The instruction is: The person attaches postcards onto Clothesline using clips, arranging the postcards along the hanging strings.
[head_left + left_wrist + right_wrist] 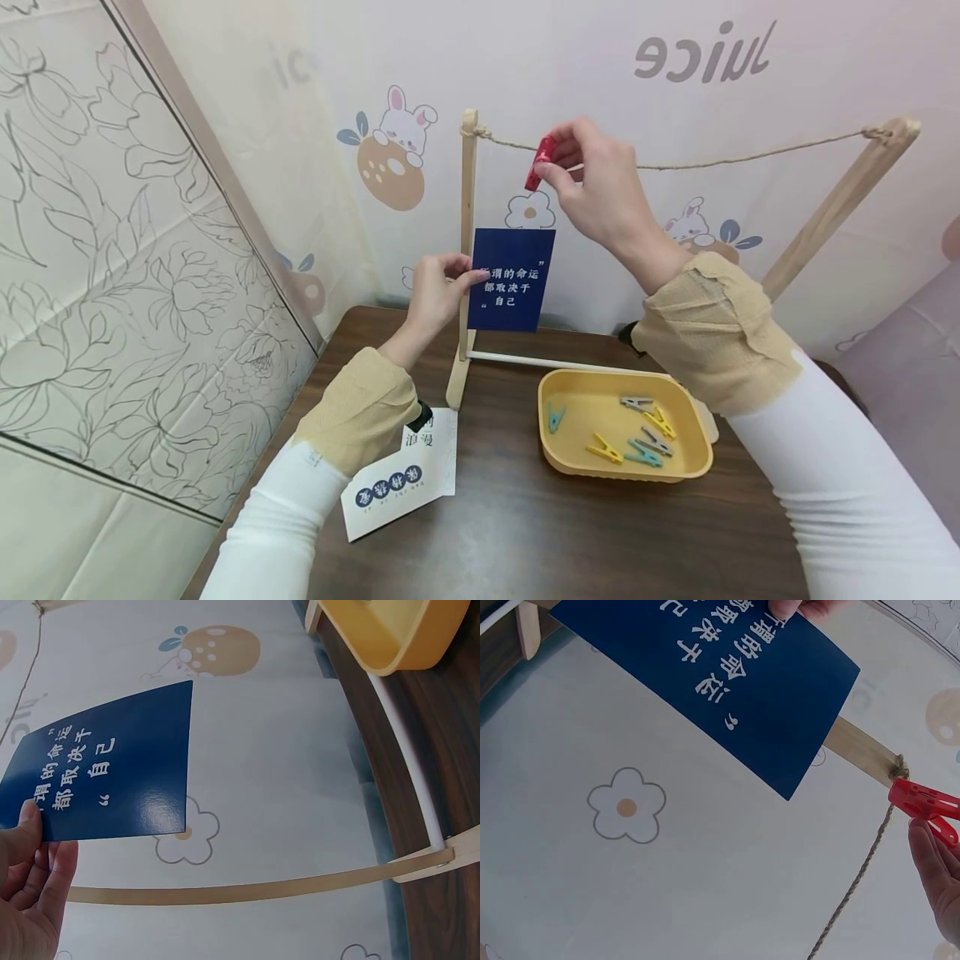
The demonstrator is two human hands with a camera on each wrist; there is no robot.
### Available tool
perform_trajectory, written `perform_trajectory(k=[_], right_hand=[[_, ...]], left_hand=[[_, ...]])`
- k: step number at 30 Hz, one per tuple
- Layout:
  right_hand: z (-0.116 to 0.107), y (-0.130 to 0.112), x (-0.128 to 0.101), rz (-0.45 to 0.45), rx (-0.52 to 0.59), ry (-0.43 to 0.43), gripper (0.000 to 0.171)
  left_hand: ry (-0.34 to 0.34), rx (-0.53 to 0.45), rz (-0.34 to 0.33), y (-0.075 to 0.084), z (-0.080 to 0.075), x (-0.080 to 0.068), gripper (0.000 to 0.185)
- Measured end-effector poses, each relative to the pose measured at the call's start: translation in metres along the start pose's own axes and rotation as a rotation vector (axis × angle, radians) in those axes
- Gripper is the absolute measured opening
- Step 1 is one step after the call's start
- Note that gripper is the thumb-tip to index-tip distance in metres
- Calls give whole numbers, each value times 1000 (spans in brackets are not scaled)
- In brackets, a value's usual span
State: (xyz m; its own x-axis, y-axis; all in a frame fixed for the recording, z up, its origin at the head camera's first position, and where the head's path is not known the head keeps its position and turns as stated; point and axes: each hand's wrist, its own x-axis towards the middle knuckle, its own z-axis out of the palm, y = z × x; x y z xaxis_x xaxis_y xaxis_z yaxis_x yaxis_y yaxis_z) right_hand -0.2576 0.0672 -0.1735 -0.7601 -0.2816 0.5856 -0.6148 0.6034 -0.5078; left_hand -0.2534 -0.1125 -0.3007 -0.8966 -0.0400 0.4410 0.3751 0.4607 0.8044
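Counted on and above the table: one blue card [512, 279], pinched in the left hand [435, 292]; one red clothespin [539, 162], pinched in the right hand [600, 187]; one wooden frame [467, 250] with one twine line [750, 157]; one yellow tray [570, 458] holding six clothespins [641, 429] – two yellow, two teal, two grey; two white cards [401, 483] lying overlapped.

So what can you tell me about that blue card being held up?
The blue card is a glossy dark blue rectangle printed with white Chinese characters and quote marks. It looks like stiff paper. The left hand pinches its left edge, holding it upright and slightly tilted in the air, below the string, in front of the wooden post.
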Motion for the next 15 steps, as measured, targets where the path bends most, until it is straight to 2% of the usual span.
perform_trajectory(k=[8,15], right_hand=[[3,-3,13,-3,3,22,25],[2,-5,22,38,36,64,26]], left_hand=[[23,36,26,9,-2,12,17],[33,33,22,13,-4,21,17]])
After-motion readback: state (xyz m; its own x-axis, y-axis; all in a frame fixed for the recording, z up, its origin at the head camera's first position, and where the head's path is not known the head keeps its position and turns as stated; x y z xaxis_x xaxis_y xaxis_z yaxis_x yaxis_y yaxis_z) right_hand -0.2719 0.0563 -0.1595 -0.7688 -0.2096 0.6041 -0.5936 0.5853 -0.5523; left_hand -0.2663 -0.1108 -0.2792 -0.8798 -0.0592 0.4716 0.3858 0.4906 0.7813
